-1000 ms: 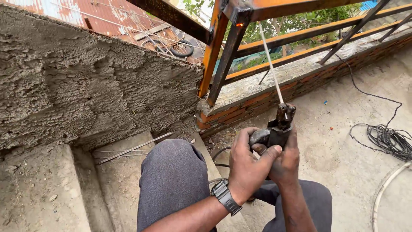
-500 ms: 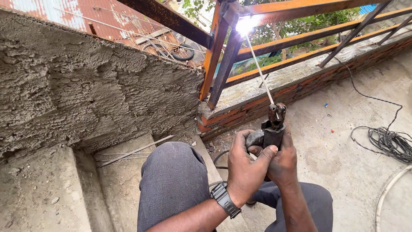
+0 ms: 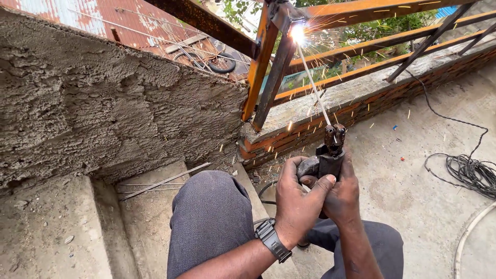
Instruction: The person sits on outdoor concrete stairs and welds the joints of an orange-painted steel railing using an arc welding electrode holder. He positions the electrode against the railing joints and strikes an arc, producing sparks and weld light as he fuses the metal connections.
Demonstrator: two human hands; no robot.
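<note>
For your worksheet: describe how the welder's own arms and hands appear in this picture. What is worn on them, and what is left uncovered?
Both forearms are bare, with no sleeves in view. The left hand and right hand wear no gloves, and the fingers carry no rings that can be seen. The left wrist bears a dark wristwatch with a chunky case and ribbed strap. The right wrist shows nothing worn.

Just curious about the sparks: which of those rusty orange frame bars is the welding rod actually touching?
The dark angled bar at the frame's top corner: the welding rod ends on its upper end, where the bright arc glows. The other bars stand apart.

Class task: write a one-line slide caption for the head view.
Both hands grip an electrode holder; its rod sparks against an orange steel frame.
</note>
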